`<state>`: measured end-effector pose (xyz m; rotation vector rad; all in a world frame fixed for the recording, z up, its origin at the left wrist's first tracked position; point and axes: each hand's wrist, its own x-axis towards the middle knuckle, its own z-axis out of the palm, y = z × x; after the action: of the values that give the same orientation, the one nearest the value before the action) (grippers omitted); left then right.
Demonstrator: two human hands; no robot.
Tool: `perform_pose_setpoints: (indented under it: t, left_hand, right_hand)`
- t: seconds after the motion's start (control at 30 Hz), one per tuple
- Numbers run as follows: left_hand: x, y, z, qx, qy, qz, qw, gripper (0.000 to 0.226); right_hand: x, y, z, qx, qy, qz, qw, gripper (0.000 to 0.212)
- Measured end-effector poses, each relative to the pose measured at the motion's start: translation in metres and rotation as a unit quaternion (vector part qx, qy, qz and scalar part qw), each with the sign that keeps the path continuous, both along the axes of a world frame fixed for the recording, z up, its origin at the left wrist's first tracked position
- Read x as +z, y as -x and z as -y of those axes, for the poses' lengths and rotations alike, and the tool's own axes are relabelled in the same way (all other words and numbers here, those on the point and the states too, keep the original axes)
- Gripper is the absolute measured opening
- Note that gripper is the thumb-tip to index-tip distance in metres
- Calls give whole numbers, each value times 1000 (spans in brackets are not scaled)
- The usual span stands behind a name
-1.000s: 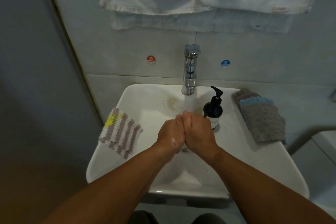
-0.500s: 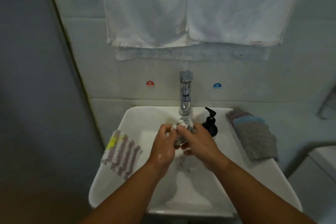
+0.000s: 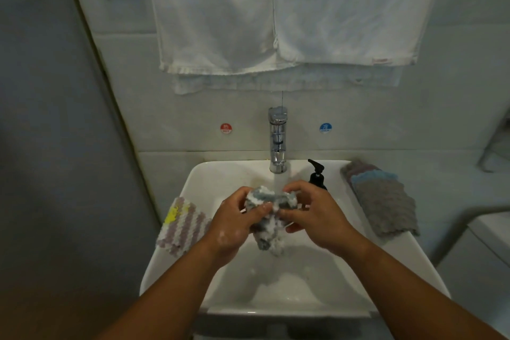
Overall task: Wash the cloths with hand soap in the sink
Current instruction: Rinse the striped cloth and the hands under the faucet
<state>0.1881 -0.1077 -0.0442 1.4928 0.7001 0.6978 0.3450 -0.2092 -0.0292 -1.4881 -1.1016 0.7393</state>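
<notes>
both hands, left (image 3: 234, 225) and right (image 3: 317, 218), grip closed tight round soapy cloth (image 3: 269, 218) under tap (image 3: 278, 141).

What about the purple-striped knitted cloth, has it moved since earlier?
No. The purple-striped knitted cloth still drapes the left rim of the white ceramic sink.

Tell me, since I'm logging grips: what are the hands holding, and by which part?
One soapy grey-and-white cloth: the left hand grips its upper left part, the right hand its upper right, and its lower end hangs free.
</notes>
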Motion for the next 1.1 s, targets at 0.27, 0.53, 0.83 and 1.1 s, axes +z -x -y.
perform_pose_setpoints:
  t: [0.27,0.53,0.83,1.1]
  left_hand:
    - [-1,4,-7,60,73,4,996,22]
    - [-4,-1,-6,95,11,-23,995,11]
    - [-5,17,-22,125,54,-13,991,17]
    - [-14,23,-26,108,-10,-40,993,6]
  right_hand:
    - [-4,-11,2,-3,28,-152,988,38]
    - [-11,-1,-11,-102,68,-32,992,35]
    - [-9,-29,-2,-67,92,-100,989,16]
    - [-13,-32,-7,-95,40,-148,984,13]
